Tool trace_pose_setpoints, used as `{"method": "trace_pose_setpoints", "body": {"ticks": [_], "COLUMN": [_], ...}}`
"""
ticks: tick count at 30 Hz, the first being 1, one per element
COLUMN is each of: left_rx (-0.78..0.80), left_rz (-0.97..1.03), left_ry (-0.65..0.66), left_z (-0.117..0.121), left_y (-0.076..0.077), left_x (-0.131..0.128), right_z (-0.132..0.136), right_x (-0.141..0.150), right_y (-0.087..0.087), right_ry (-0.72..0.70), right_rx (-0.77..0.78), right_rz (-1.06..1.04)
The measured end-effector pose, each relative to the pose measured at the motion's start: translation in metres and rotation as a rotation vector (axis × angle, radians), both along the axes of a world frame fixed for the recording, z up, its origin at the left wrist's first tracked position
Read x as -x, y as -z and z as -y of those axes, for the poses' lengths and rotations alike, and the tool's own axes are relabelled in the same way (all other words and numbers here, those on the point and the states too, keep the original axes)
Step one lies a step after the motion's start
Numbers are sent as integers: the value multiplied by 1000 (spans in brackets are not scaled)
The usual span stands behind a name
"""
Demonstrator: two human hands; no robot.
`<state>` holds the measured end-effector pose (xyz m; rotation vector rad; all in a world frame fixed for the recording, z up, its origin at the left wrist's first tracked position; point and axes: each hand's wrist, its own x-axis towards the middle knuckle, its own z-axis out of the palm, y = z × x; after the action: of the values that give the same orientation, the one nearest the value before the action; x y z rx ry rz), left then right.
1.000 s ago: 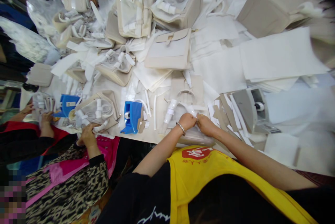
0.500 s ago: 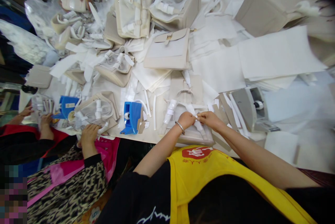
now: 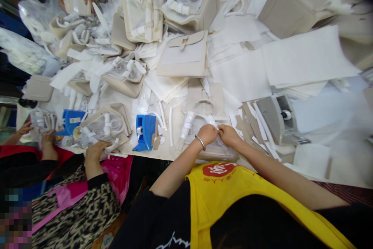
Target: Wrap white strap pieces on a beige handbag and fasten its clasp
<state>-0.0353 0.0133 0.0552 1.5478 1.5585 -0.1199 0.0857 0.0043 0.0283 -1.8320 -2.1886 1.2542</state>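
A beige handbag (image 3: 211,156) lies flat at the table edge in front of me, with a translucent sheet over it. Its strap (image 3: 210,121) is wrapped in white padding. My left hand (image 3: 207,134), with a bracelet at the wrist, pinches the padded strap. Right beside it, my right hand (image 3: 229,135) is closed on the same spot, fingertips almost touching the left ones. What exactly lies between the fingertips is hidden. A second white-wrapped strap part (image 3: 187,124) rests on the bag left of my hands.
A blue tape dispenser (image 3: 146,132) stands to the left, a grey tape dispenser (image 3: 275,119) to the right beside cardboard strips (image 3: 253,121). Beyond lie a closed beige bag (image 3: 183,54) and white sheets (image 3: 309,58). Co-workers' hands (image 3: 97,152) work on bags at the left.
My right hand has shifted slightly left and down, closer against my left hand, covering more of the strap. The whole view has shifted a little.
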Motion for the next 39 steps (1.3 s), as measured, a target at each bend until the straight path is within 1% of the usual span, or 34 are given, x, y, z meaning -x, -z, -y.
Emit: {"method": "trace_pose_setpoints", "body": {"ticks": [2, 5, 8, 12, 14, 16, 19, 23, 27, 30, 34, 37, 39], "left_rx": [33, 138, 203, 391, 457, 486, 473, 471, 488, 487, 471, 450, 408], "left_rz": [15, 99, 178, 429, 510, 538, 494, 400, 324, 297, 256, 229, 224], "left_ry": [-47, -106, -147, -342, -415, -457, -499, -505, -486, -471, -436, -383, -355], "left_z": [-1, -2, 2, 8, 9, 9, 8, 4, 1, -1, -5, -7, -5], "left_y": [0, 2, 4, 6, 7, 8, 8, 5, 1, -2, 0, 6, 10], "left_x": [-2, -1, 4, 12, 14, 14, 9, 3, -1, -2, -2, -1, 0], "right_z": [5, 11, 13, 12, 12, 12, 12, 12, 12, 13, 14, 16, 18], "right_x": [3, 6, 8, 7, 6, 5, 3, 2, 1, -2, -5, -5, -4], "right_y": [-1, -2, -2, -1, 1, 2, 3, 1, -2, -1, 5, 9, 9], "right_ry": [-5, -33, -71, -161, -197, -218, -231, -229, -243, -227, -160, -74, -15], "right_rx": [-39, -83, -114, -144, -142, -141, -146, -145, -114, -87, -61, -61, -67], "right_rz": [32, 66, 69, 94, 95, 84, 89, 74, 6, -58, -146, -179, -186]}}
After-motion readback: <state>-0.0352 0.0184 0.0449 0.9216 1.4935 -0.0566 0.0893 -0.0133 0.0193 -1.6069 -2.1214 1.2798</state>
